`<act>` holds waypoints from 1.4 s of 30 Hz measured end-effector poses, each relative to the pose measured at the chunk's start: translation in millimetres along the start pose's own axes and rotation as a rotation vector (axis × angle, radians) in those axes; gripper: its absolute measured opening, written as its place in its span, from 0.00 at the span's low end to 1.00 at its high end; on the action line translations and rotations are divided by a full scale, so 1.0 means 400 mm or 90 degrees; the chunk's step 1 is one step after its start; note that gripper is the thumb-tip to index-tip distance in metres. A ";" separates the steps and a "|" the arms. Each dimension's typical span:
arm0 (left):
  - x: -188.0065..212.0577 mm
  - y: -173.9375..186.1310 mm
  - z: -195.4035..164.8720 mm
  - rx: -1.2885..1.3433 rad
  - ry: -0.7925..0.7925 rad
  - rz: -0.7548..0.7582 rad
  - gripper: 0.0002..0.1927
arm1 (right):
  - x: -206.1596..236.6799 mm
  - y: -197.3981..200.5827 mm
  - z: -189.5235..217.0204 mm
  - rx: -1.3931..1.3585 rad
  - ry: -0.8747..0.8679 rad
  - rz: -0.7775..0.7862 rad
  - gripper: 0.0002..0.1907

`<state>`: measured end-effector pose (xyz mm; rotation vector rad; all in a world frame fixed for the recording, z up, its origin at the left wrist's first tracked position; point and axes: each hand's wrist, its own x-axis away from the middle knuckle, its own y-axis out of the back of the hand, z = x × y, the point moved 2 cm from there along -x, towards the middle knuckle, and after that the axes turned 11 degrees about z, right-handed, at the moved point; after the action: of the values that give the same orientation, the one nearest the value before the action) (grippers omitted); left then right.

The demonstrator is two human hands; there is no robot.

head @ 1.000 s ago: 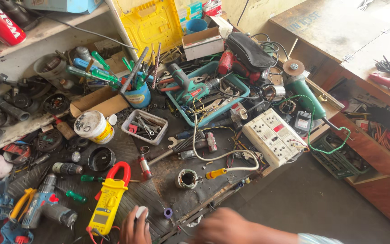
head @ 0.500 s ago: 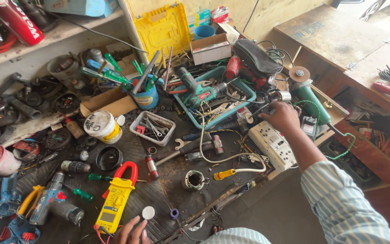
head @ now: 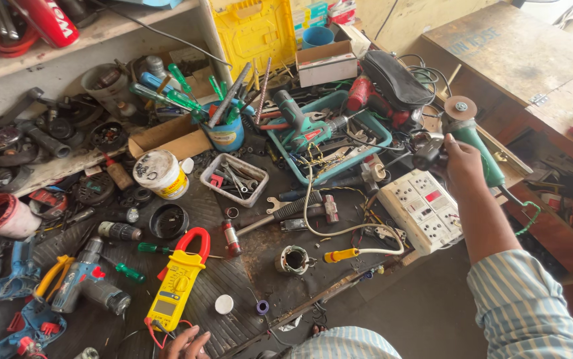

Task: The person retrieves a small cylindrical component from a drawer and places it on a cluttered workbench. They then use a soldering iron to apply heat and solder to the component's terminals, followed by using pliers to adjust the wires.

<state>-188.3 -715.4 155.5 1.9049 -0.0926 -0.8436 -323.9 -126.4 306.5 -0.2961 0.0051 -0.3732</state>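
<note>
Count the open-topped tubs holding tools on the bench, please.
3: blue bucket with upright tools, small white tray below it, teal tray to its right. Clutter may hide more.

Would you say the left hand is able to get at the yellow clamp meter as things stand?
Probably yes. The left hand lies at the near table edge, right by the foot of the clamp meter, where its red leads curl. Nothing lies on top of the meter, and the hand looks empty.
</note>
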 end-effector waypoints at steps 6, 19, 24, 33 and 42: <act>-0.042 -0.021 -0.011 0.035 -0.105 -0.043 0.16 | 0.013 0.055 -0.024 -0.279 -0.099 0.059 0.17; -0.054 -0.025 -0.052 0.073 -0.007 0.021 0.18 | 0.047 -0.005 0.009 0.405 0.069 -0.083 0.19; -0.071 -0.024 -0.005 0.083 -0.143 0.028 0.15 | 0.042 -0.043 0.002 0.595 0.048 -0.088 0.20; 0.003 0.005 -0.016 0.077 -0.026 -0.034 0.20 | 0.013 -0.083 -0.048 0.729 0.282 0.033 0.19; 0.024 0.033 -0.018 0.116 0.114 0.064 0.18 | -0.037 -0.323 0.074 0.831 0.277 0.193 0.22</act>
<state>-172.8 -720.3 163.1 2.1191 -0.1582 -0.6113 -382.2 -227.6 371.0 1.0706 0.2230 -0.0762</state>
